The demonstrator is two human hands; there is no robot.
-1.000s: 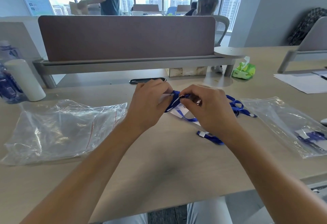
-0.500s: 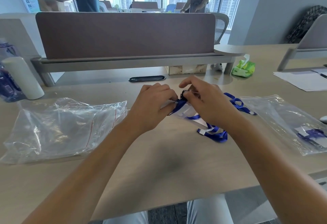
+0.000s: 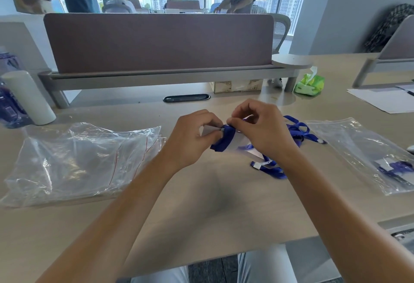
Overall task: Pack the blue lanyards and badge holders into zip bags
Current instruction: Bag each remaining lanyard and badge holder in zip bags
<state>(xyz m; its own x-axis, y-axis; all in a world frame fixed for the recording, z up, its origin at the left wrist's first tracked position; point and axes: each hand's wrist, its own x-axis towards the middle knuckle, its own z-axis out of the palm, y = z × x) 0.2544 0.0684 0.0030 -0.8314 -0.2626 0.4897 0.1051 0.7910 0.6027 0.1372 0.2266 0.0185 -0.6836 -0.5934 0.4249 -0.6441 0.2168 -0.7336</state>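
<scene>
My left hand (image 3: 190,137) and my right hand (image 3: 262,130) meet at the middle of the desk. Both pinch a blue lanyard (image 3: 224,140) whose strap is wound over a clear badge holder (image 3: 244,146). The rest of the lanyard trails right in loops (image 3: 295,129) and down to a white clip end (image 3: 261,165). A stack of empty zip bags (image 3: 85,159) lies flat at the left. At the right a zip bag (image 3: 367,155) holds a packed lanyard and badge holder (image 3: 396,167).
A brown desk divider (image 3: 156,43) stands behind the work spot. A white cylinder (image 3: 29,97) and a water bottle (image 3: 9,103) stand at far left. A green tissue pack (image 3: 310,83) and papers (image 3: 385,101) lie at the right. People move behind the divider.
Both hands stayed together at the desk's middle. The blue strap now lies bunched across the holder between my thumbs, and the loose end has drawn in closer to my right wrist.
</scene>
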